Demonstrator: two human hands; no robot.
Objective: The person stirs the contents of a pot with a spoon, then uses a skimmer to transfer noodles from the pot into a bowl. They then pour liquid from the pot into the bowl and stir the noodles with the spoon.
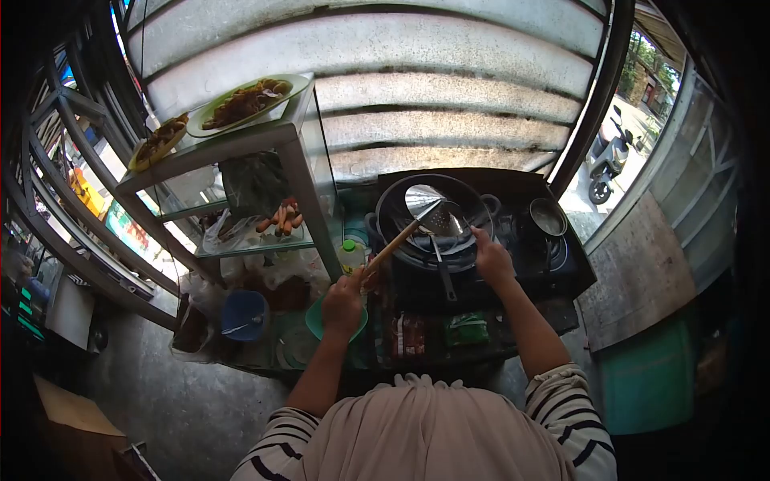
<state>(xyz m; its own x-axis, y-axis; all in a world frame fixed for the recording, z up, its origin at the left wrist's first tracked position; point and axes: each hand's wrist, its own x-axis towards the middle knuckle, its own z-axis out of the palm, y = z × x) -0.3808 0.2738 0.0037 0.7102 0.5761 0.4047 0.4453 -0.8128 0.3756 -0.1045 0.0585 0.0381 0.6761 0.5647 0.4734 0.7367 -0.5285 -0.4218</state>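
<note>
My left hand [342, 305] is closed round the wooden handle [395, 246] of a metal utensil that reaches over the large wok [437, 188]. At the right side of the wok, my right hand [492, 258] has its fingers pressed together near the perforated metal ladle [442, 222]; what they hold, if anything, is too small to tell. A second utensil with a dark handle [447, 276] leans across the wok's front rim. The wok sits on a black stove [513, 276].
A glass cabinet [309, 152] at left bears two plates of food [247, 106]. Below are a blue bowl [245, 314], a green bowl [315, 318] and a green-capped bottle [350, 255]. A small pan [549, 216] sits right. Packets [466, 329] lie along the front.
</note>
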